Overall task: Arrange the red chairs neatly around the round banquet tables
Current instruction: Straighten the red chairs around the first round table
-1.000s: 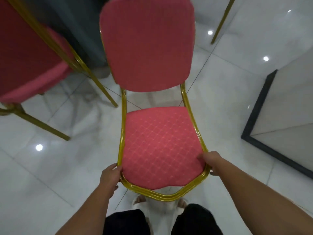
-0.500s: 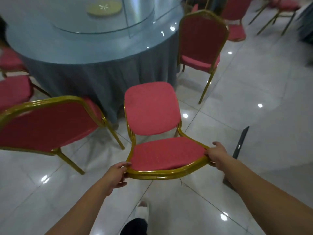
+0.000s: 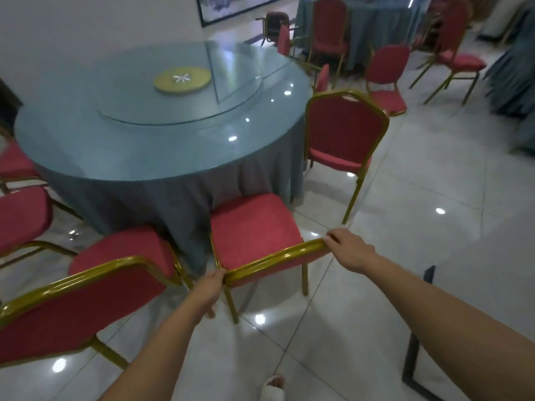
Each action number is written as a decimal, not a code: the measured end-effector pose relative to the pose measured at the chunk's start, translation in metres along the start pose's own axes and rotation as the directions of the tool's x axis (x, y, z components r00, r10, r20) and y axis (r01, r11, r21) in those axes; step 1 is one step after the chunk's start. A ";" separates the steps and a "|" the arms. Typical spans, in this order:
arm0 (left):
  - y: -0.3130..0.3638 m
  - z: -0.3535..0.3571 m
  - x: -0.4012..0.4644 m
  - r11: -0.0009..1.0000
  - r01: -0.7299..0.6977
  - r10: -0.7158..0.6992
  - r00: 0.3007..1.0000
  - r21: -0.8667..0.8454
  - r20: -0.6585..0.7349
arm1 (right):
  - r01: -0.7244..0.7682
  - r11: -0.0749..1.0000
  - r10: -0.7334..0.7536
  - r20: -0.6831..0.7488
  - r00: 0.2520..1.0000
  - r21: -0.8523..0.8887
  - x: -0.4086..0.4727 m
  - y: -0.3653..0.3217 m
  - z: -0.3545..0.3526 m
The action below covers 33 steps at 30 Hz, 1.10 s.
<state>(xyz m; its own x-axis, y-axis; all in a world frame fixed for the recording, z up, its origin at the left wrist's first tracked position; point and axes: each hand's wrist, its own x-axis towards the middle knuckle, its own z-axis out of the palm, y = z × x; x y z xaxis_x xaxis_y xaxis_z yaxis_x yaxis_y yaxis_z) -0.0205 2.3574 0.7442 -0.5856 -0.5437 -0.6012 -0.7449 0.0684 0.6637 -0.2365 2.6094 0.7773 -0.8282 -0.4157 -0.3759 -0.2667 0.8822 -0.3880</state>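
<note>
A red chair (image 3: pixel 252 227) with a gold frame stands between two others, its red pad against the grey-blue cloth of the round table (image 3: pixel 162 146). Both hands hold its near gold rail. My left hand (image 3: pixel 210 290) grips the left corner, and my right hand (image 3: pixel 348 250) curls over the right end. Two gold legs reach down to the tiles below the rail. Another red chair (image 3: pixel 78 311) stands close on the left, its back towards me. A third (image 3: pixel 344 137) stands on the right, facing the table.
More red chairs (image 3: pixel 20 215) line the table's left side. A glass turntable with a yellow disc (image 3: pixel 182 79) tops the table. A second clothed table (image 3: pixel 376 21) and loose chairs (image 3: pixel 388 76) stand at the back right. A dark frame (image 3: pixel 417 342) lies on the floor near my right arm.
The chair has gone from tilted close to my body to down by the tablecloth between its neighbours. My arms have stretched out, and the view has risen to take in the whole table.
</note>
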 end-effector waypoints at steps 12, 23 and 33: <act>0.078 -0.007 0.065 0.995 0.069 -0.066 0.997 0.072 -0.044 | 0.257 0.965 -0.248 0.142 0.958 -0.053 0.084 -0.002 -0.041; 0.313 0.191 0.107 0.937 -0.317 0.275 0.929 0.149 0.249 | 0.044 0.879 -0.082 0.060 0.995 0.475 0.143 0.193 -0.144; 0.437 0.380 0.158 0.846 -0.379 0.155 0.847 0.374 0.508 | -0.101 0.856 0.133 -0.028 0.991 0.507 0.233 0.334 -0.242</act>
<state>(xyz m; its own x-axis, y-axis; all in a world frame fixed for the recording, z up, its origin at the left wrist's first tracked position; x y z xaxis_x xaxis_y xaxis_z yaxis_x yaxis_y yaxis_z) -0.5599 2.6192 0.7706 -0.7743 -0.0249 -0.6323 -0.5278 0.5767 0.6236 -0.6384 2.8610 0.7638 -0.8697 -0.2881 -0.4009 0.1050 0.6855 -0.7205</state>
